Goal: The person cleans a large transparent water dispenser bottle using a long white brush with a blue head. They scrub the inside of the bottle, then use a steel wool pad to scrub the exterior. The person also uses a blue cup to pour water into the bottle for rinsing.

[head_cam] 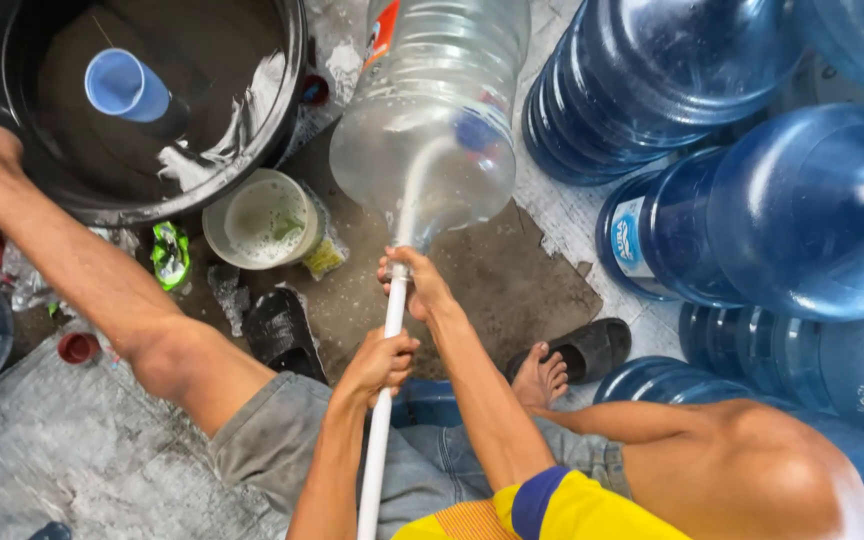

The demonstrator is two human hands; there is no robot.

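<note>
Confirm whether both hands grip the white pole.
Yes: the left hand and right hand both close on the white pole entering the clear bottle.

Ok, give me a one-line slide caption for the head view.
Both hands, left hand and right hand, grip a white pole pushed into a clear water jug beside blue jugs.

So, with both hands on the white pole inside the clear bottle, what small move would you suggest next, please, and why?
Probably a short push of the white pole deeper into the clear bottle: the left hand and right hand both grip it near the mouth, and its far end looks only partway toward the bottle's base.
</note>
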